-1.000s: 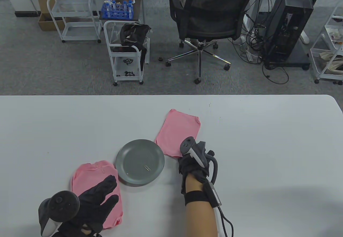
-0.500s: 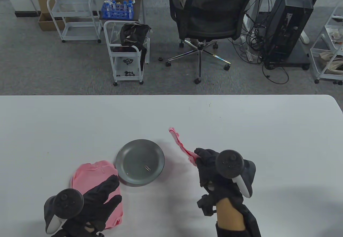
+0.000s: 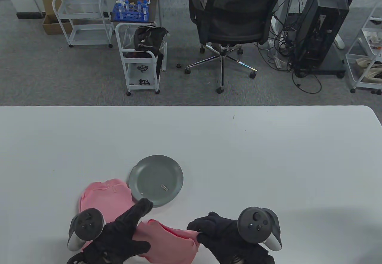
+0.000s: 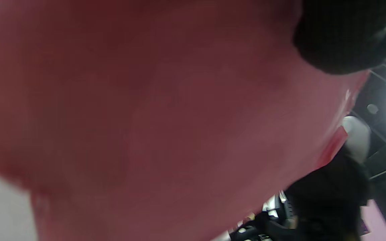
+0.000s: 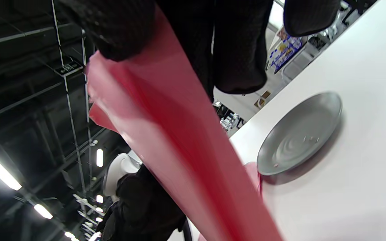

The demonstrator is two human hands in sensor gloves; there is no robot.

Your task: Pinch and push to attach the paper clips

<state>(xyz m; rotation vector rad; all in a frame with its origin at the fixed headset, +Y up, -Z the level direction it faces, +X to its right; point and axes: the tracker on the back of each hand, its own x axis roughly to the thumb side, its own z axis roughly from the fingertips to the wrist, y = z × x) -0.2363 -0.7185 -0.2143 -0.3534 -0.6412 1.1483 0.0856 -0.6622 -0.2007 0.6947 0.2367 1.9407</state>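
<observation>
My right hand (image 3: 195, 234) pinches the right edge of a pink paper sheet (image 3: 170, 241) and holds it above the table's front edge. The right wrist view shows the sheet (image 5: 179, 140) held under my fingers (image 5: 240, 50). My left hand (image 3: 140, 226) has its fingers spread and lies on the sheet's left part. That sheet (image 4: 146, 117) fills the left wrist view. A second pink sheet (image 3: 101, 194) lies flat beside the grey plate (image 3: 149, 168). One silver paper clip (image 3: 164, 187) lies in the plate.
The plate (image 5: 300, 134) stands just beyond both hands. The white table (image 3: 268, 156) stretches to the right and back. Beyond its far edge stand an office chair (image 3: 235, 22), a white cart (image 3: 140, 61) and a computer tower (image 3: 325, 28).
My right hand lifted the far pink sheet from beside the plate and brought it down to the front edge. My left hand shifted right off the near sheet onto the carried one.
</observation>
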